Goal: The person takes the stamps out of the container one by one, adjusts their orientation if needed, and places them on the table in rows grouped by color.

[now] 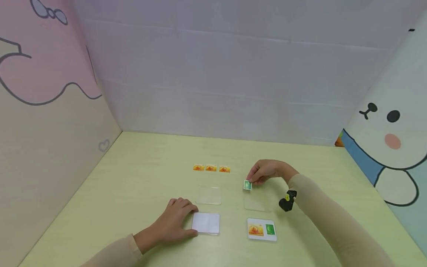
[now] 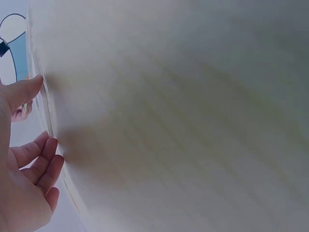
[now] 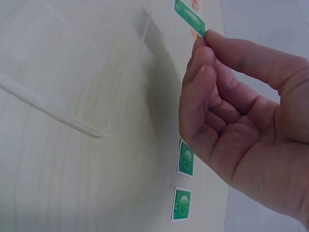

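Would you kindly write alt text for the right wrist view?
A right hand pinches a small green stamp above a pale table. Two more green stamps lie lower in frame, a clear plastic piece at left.

We saw a pale yellow-green tabletop enclosed on three sides. Behind it stood a greyish-lilac back wall, crossed by faint creases. The pink-and-cream left panel showed us an outlined bow and a small heart; the right panel bore a pink-cheeked cartoon animal — all softly lit.
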### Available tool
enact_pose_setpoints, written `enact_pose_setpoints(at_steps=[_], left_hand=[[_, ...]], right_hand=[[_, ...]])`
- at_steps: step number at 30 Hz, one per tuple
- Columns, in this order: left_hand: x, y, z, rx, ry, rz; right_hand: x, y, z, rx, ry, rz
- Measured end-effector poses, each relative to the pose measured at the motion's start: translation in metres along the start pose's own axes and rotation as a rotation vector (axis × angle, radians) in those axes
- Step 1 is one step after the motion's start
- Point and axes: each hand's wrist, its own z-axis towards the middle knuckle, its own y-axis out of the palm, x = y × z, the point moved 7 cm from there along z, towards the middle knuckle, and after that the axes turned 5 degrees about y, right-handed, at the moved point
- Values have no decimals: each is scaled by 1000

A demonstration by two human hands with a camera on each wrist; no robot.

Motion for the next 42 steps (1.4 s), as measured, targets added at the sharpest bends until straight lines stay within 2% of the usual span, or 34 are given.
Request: enact_pose_setpoints(at_steps=[10,16,23,42], left_hand=[[-2,3,1,-37,-28,-24],[0,1,1,-10,-4,-10],[-1,1,2,-39,-28,-20],[1,0,1,-23,-15,-10]], right_hand=[[1,-6,1,3,-16,-4],[1,-9,1,7,-12,-3],[0,-11,1,12,-6,3],[4,-21,0,54,-12,26]])
